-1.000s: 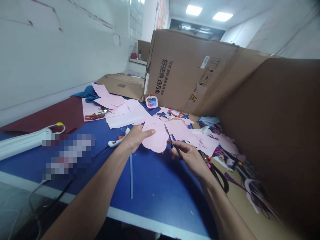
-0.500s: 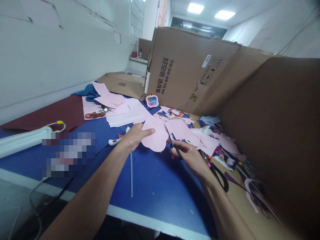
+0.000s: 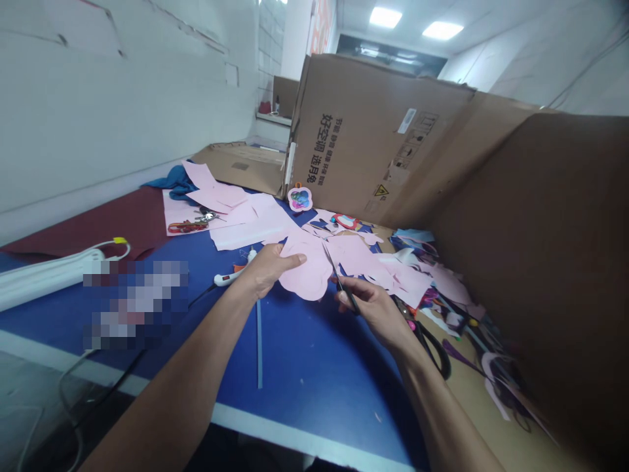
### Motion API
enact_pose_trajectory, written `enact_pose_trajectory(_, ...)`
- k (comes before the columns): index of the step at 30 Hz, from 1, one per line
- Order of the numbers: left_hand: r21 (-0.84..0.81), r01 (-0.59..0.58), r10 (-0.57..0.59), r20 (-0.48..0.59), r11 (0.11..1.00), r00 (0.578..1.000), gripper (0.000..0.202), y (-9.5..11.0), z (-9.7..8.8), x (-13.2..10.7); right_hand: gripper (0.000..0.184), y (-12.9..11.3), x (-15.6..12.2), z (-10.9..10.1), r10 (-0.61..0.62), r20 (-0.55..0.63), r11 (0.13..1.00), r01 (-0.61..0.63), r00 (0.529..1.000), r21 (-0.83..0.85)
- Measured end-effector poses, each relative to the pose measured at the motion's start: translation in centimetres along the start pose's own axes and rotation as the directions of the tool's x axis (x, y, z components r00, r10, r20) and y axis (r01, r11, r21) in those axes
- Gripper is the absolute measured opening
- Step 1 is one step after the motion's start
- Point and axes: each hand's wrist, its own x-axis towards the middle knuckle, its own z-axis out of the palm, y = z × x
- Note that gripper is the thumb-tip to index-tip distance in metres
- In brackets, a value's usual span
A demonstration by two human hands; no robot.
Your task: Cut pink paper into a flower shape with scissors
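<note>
My left hand (image 3: 265,267) pinches the edge of a pink paper sheet (image 3: 307,269) with a scalloped cut outline, held just above the blue table (image 3: 304,354). My right hand (image 3: 373,308) is closed on small scissors (image 3: 339,278), whose blades point up into the pink sheet's right edge. Both forearms reach in from the bottom of the view.
Pink sheets and offcuts (image 3: 236,213) cover the table's far side, with coloured scraps (image 3: 442,295) at the right. Large black-handled scissors (image 3: 432,344) lie by my right wrist. A glue gun (image 3: 230,275), a clear glue stick (image 3: 258,341) and tall cardboard walls (image 3: 442,164) stand around.
Almost nothing differs; the hands, the pink sheet and the scissors hold nearly the same place, with only a slight shift of the view.
</note>
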Motion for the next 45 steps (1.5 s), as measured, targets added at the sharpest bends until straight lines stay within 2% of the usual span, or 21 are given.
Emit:
enact_pose_trajectory(7,-0.066,0.046,-0.048,-0.027,0.997,0.999,0.039,-0.1,0.0,0.2,0.052,0.2,0.1,-0.1,-0.032,-0.015,0.998,0.031,0.999,-0.046)
enact_pose_trajectory(14,-0.290,0.129,-0.147,-0.041,0.948,0.988,0.033,-0.4,0.9,0.4,0.056,0.5,0.6,-0.1,-0.051,-0.123,0.999,0.051,0.991,-0.005)
enact_pose_trajectory(16,-0.376,0.102,-0.127,-0.042,0.921,0.991,0.034,-0.9,1.6,0.4,0.055,0.7,0.8,0.1,-0.063,-0.163,0.997,0.068,0.985,0.026)
enact_pose_trajectory(20,-0.511,-0.001,-0.063,-0.107,0.860,0.992,0.035,-2.0,3.3,0.3,0.052,0.9,1.2,0.6,-0.077,-0.231,0.993,0.097,0.970,0.074)
enact_pose_trajectory(26,-0.485,-0.119,0.015,-0.214,0.866,0.977,0.047,-3.3,5.4,-0.2,0.054,0.9,1.3,1.2,-0.092,-0.230,0.989,0.116,0.969,0.090)
enact_pose_trajectory(32,-0.390,-0.161,0.031,-0.318,0.907,0.948,0.047,-3.4,5.7,-0.2,0.058,1.5,1.4,1.2,-0.064,-0.172,0.992,0.082,0.983,0.101)
enact_pose_trajectory(45,-0.300,-0.168,0.061,-0.335,0.939,0.940,0.051,-3.4,5.7,-0.3,0.046,2.0,1.3,1.1,-0.117,-0.122,0.981,0.134,0.986,0.138)
